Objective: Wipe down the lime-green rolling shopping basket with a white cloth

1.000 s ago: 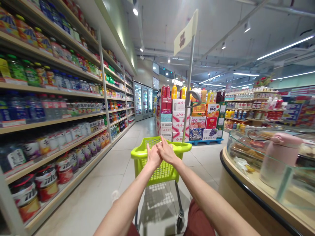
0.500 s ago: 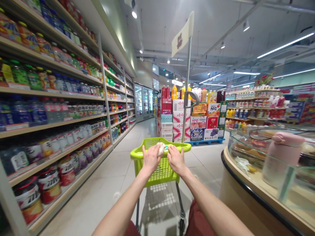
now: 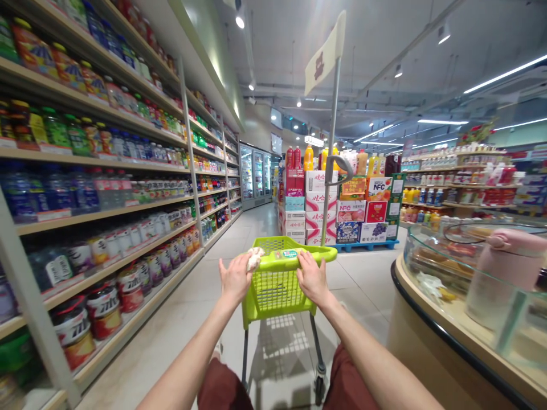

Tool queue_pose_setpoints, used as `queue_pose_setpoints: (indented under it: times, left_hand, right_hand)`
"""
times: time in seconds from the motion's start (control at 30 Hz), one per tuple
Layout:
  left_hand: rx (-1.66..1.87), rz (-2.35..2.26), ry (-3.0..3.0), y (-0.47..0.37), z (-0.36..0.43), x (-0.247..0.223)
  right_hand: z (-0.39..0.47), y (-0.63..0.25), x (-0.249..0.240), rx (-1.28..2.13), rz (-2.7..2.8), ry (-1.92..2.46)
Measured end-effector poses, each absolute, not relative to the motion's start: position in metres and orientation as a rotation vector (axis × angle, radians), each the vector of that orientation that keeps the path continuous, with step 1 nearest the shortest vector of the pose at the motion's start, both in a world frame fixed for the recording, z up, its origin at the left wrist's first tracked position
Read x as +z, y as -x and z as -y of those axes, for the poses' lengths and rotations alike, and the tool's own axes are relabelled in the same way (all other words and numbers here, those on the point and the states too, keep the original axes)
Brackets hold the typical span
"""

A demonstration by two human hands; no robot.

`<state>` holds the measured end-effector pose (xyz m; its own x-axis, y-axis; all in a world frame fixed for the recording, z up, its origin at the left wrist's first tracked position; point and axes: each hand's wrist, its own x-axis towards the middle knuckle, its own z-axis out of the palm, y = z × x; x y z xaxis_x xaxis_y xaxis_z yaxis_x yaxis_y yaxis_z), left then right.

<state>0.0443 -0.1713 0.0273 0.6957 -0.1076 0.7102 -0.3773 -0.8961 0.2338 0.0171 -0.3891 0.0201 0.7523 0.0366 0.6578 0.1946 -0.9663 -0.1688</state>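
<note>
A lime-green shopping cart (image 3: 280,290) with a child-sized basket stands right in front of me. On the left end of its handle, my left hand (image 3: 235,279) is closed around a crumpled whitish cloth (image 3: 255,258), pressing it against the green plastic. My right hand (image 3: 313,276) grips the handle farther right, fingers curled over the top. Between the hands a teal and white label (image 3: 289,254) shows on the handle. A grey pole with a cream flag (image 3: 325,54) rises from the cart's right side.
Shelves of bottled drinks (image 3: 102,142) line the left. Stacked drink cartons (image 3: 316,205) stand ahead on a blue pallet (image 3: 367,246). At right is a curved glass-topped counter (image 3: 397,279) with a pink flask (image 3: 499,273). Tiled floor (image 3: 231,245) runs between, toward glass-door fridges (image 3: 256,171).
My left hand has slid left along the handle with the cloth, uncovering the label. The right hand keeps to the handle's right part. The view has turned slightly left.
</note>
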Motion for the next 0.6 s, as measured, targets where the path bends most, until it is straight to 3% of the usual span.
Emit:
queue_pose_setpoints:
  times: [0.23, 0.6]
  left_hand:
    - [0.981, 0.620, -2.530, -0.038, 0.235, 0.042]
    - [0.991, 0.243, -2.587, -0.053, 0.152, 0.038]
  right_hand:
    - [0.393, -0.019, 0.016, -1.037, 0.182, 2.751]
    - [0.394, -0.018, 0.012, -1.057, 0.183, 2.726]
